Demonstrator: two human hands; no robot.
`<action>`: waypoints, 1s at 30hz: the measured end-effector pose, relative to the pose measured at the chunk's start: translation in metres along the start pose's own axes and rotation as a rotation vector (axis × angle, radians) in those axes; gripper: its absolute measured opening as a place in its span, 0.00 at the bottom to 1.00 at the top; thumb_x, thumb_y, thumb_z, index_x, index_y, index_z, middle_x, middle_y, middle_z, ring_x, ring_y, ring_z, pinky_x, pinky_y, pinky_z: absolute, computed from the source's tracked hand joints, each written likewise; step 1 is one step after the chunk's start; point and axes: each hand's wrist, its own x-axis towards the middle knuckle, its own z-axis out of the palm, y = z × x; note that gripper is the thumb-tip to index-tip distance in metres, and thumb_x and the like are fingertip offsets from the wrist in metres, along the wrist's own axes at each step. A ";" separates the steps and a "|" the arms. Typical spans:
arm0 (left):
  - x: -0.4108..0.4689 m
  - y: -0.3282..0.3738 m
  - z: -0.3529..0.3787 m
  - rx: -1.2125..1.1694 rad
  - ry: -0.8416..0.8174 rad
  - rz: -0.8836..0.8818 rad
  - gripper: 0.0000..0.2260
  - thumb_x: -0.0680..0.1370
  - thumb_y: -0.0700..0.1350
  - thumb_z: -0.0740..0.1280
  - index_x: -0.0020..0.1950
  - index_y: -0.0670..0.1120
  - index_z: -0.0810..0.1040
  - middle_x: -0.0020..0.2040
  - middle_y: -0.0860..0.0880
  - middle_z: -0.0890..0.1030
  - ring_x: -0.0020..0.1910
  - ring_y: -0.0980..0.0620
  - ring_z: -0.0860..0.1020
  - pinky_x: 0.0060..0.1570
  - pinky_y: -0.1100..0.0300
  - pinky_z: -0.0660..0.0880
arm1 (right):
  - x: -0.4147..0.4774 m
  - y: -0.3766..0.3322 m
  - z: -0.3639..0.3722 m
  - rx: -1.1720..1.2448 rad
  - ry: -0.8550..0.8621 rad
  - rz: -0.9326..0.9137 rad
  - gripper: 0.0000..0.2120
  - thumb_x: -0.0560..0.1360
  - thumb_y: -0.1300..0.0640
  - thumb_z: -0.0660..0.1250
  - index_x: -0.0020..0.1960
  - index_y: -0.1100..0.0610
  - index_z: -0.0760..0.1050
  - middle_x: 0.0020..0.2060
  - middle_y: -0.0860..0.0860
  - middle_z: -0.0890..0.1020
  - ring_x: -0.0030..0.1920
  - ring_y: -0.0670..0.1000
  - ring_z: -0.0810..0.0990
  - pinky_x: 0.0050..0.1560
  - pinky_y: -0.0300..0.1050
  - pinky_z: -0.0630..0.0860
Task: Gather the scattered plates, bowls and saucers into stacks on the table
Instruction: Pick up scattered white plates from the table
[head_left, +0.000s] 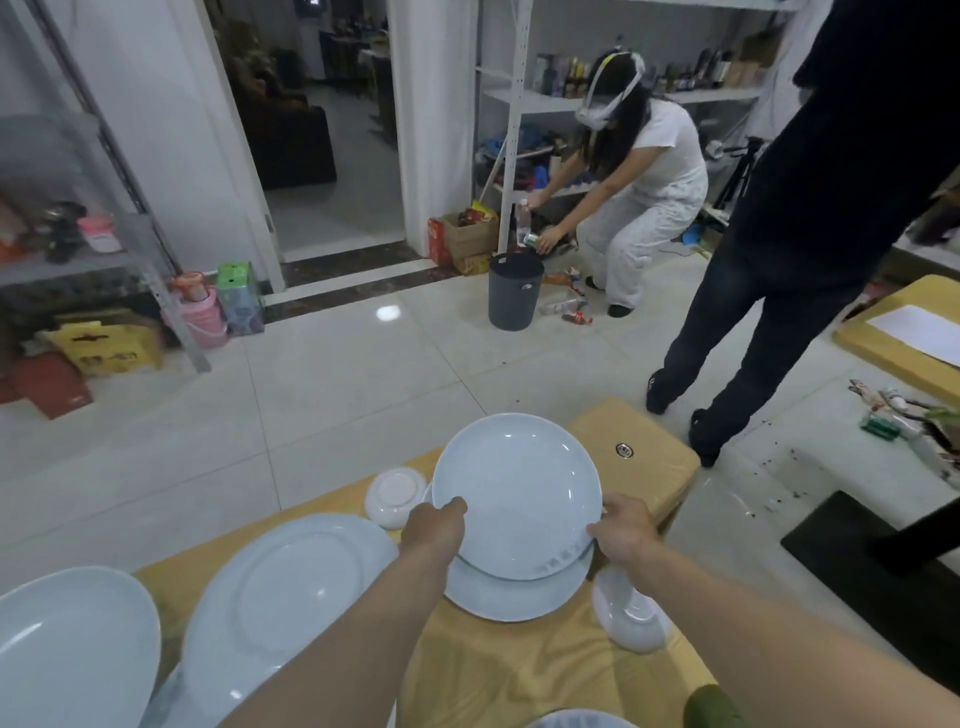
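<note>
**Two hands on one plate**

The left hand (434, 525) curls its fingers over the nine o'clock rim of a pale-blue round ceramic plate (519, 493). The right hand (623, 530) grips the plate's four o'clock rim. The plate sits over a second matching plate (514, 597) on the yellow-clothed table (519, 670).

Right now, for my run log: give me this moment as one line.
phase: stacking | left grip + right grip: hold top plate by opposite rims | under it: larger plate on table | left of it: saucer
</note>
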 end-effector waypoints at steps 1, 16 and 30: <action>0.004 0.000 0.001 -0.039 -0.001 -0.018 0.21 0.75 0.52 0.65 0.63 0.40 0.75 0.56 0.40 0.80 0.50 0.41 0.78 0.47 0.55 0.73 | 0.000 0.000 0.000 0.005 0.009 -0.003 0.21 0.73 0.74 0.63 0.64 0.63 0.76 0.53 0.56 0.82 0.50 0.56 0.79 0.49 0.45 0.77; -0.035 0.012 -0.042 -0.291 0.027 -0.025 0.09 0.75 0.47 0.67 0.50 0.43 0.76 0.48 0.42 0.81 0.42 0.42 0.78 0.41 0.55 0.76 | -0.055 -0.033 -0.007 0.111 0.080 -0.062 0.17 0.71 0.72 0.65 0.41 0.51 0.83 0.39 0.48 0.85 0.46 0.52 0.82 0.56 0.50 0.80; -0.173 -0.024 -0.222 -0.284 0.130 0.129 0.05 0.75 0.37 0.66 0.39 0.39 0.72 0.38 0.44 0.75 0.37 0.45 0.72 0.44 0.52 0.76 | -0.257 -0.065 0.046 0.260 0.001 -0.173 0.13 0.69 0.78 0.67 0.43 0.61 0.80 0.43 0.52 0.81 0.48 0.56 0.82 0.52 0.50 0.82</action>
